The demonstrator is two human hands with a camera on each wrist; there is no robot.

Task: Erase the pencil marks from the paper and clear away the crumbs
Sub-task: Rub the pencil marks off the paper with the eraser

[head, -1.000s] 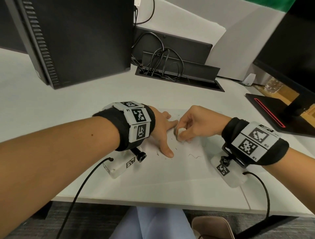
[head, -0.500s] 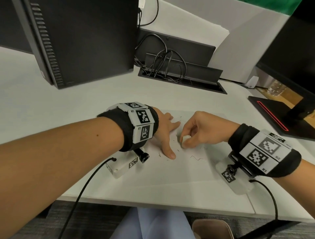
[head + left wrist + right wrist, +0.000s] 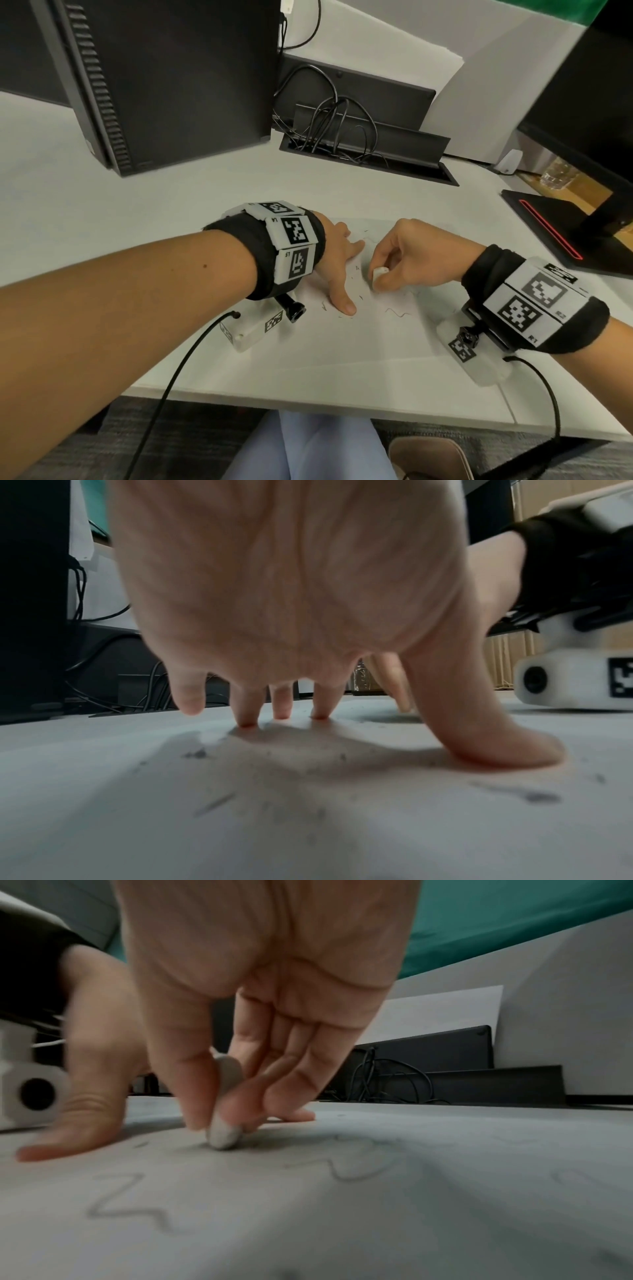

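Observation:
A white sheet of paper (image 3: 359, 346) lies on the desk, with wavy pencil marks (image 3: 397, 312) and dark eraser crumbs (image 3: 198, 754) scattered on it. My left hand (image 3: 337, 270) is spread flat, thumb and fingertips pressing the paper down. Just to its right, my right hand (image 3: 404, 262) pinches a small white eraser (image 3: 378, 275) between thumb and fingers, its tip (image 3: 222, 1135) touching the paper. Zigzag pencil marks (image 3: 130, 1202) show in front of the eraser in the right wrist view.
A black computer tower (image 3: 164, 78) stands at the back left. A cable tray with tangled black cables (image 3: 342, 133) sits behind the paper. A monitor base with a red stripe (image 3: 555, 236) is at the right. The desk edge (image 3: 308, 401) runs close to my body.
My right hand has slid the eraser slightly to the right and towards me over the marks. The left hand has stayed pressed on the paper.

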